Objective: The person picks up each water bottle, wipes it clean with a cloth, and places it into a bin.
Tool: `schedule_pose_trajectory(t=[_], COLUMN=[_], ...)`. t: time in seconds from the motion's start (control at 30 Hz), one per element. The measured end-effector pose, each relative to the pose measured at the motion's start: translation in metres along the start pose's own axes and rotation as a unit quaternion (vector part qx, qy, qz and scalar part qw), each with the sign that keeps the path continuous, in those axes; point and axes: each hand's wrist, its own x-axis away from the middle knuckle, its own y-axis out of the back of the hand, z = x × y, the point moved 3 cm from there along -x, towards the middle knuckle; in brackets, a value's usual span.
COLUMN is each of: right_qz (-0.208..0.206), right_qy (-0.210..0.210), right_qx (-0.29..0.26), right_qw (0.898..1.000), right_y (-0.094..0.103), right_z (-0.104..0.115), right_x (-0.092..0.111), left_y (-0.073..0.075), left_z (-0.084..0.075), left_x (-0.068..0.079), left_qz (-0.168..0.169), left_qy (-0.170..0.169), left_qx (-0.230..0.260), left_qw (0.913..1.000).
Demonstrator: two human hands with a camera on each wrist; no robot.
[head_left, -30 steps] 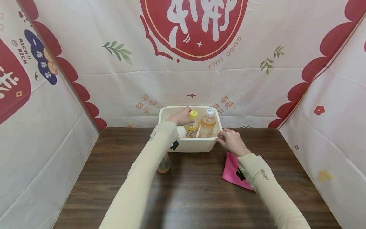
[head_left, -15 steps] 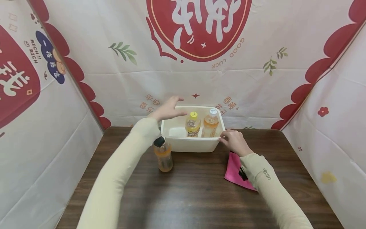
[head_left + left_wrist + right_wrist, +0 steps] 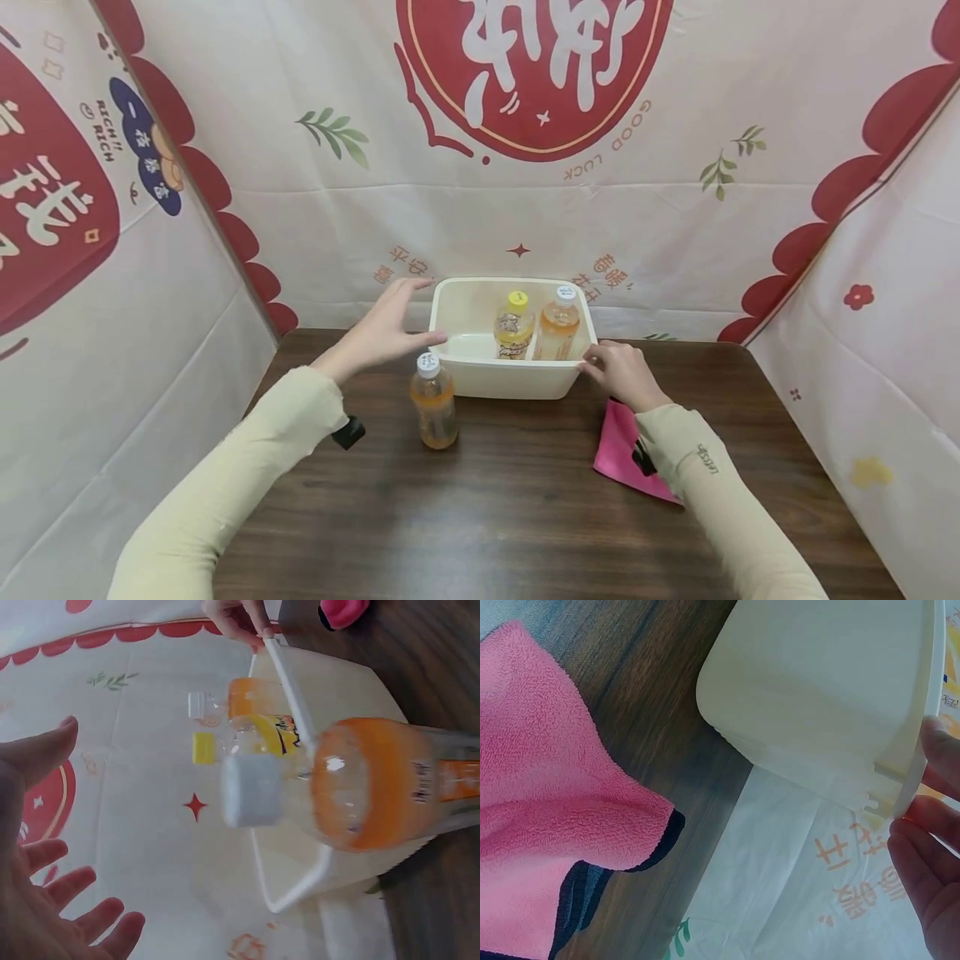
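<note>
A white plastic bin (image 3: 510, 381) stands at the table's back edge. Inside it, upright, are a yellow-capped bottle (image 3: 514, 329) and a white-capped bottle of orange drink (image 3: 558, 327). In front of the bin's left corner, another white-capped bottle (image 3: 435, 408) stands on the table. My left hand (image 3: 378, 332) is in the air left of the bin, fingers spread and holding nothing; the left wrist view shows this bottle (image 3: 375, 784) apart from the fingers. My right hand (image 3: 621, 372) pinches the bin's right front rim, thumb outside, as the right wrist view shows.
A pink cloth (image 3: 626, 454) with a dark edge lies on the table under my right wrist. The dark wooden table (image 3: 480, 525) ends at printed white fabric walls (image 3: 480, 217) at the back and both sides.
My left hand has let go of the yellow-capped bottle in the bin and moved out to the left, uncovering the bottle on the table. My right hand has stayed on the rim.
</note>
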Motion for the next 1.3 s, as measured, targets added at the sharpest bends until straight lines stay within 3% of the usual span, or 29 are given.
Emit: schedule_pose_trajectory(t=[0.13, 0.33, 0.5, 0.7, 0.9, 1.0, 1.13, 1.3], right_qz=[0.003, 0.011, 0.01, -0.004, -0.006, 0.009, 0.062, 0.083], right_qy=[-0.004, -0.012, -0.012, -0.01, -0.006, -0.015, -0.009, 0.046], right_qx=[0.002, -0.004, -0.006, -0.005, -0.003, -0.006, -0.015, 0.028], right_qw=[1.0, 1.0, 1.0, 1.0, 1.0, 1.0, 0.998, 0.995], right_y=[0.001, -0.001, -0.001, 0.0, -0.001, -0.002, 0.002, 0.017], right_z=[-0.001, 0.0, 0.0, 0.0, 0.002, 0.002, 0.004, 0.0], right_x=[0.0, 0.001, 0.001, 0.002, 0.003, 0.003, 0.005, 0.022], left_y=[-0.014, -0.059, -0.081, -0.091, -0.098, -0.1, -0.1, -0.098], left_z=[0.021, 0.052, 0.061, 0.063, 0.064, 0.065, 0.064, 0.062], left_x=[0.018, 0.045, 0.053, 0.051, 0.054, 0.056, 0.058, 0.056], left_qz=[-0.021, -0.016, -0.015, -0.032, -0.034, -0.029, -0.023, -0.022], left_qy=[0.028, 0.061, 0.08, 0.059, 0.062, 0.065, 0.069, 0.057], left_qx=[0.023, 0.053, 0.101, 0.138, 0.159, 0.155, 0.154, 0.154], left_qw=[0.9991, 0.9966, 0.9916, 0.9881, 0.9848, 0.9853, 0.9854, 0.9861])
